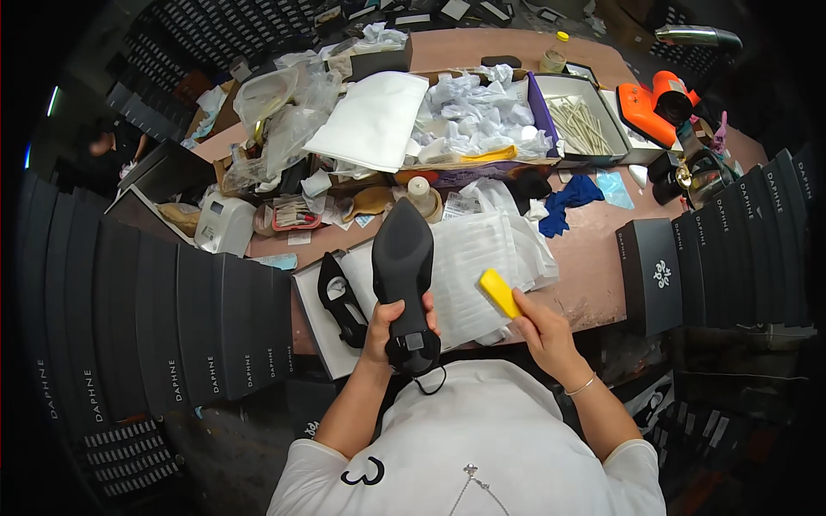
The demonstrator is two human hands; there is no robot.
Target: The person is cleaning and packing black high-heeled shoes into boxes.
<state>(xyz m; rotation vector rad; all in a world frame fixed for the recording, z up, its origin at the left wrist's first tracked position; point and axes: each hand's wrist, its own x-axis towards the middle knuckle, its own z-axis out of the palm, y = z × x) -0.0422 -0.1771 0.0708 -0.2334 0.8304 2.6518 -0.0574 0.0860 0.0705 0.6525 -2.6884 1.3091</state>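
While the left hand (385, 325) clasps a black pointed shoe (403, 284) at its heel end, sole turned up toward the camera and toe aimed at twelve o'clock, the right hand (542, 331) pinches a small yellow block (500, 291) between thumb and fingers. Block sits at about three o'clock from the shoe, near it but not touching. Sole-up hold likely serves to expose the underside to the block; a thin strap hangs loose below the heel.

Shoe hovers over an open white shoebox (331, 340) lined with white tissue paper (482, 258). Its mate, a second black shoe (342, 297), lies in the box at nine o'clock of the held one, probably parked there to keep the pair together.

Pink worktable (594, 258) beyond is crowded: crumpled white paper (477, 116) in a tray at twelve, a blue cloth (568, 199) at one, an orange tool (650, 107) at two. Black boxes (155, 327) stand stacked at nine, more at three. Both grips look firm, closed on their objects.
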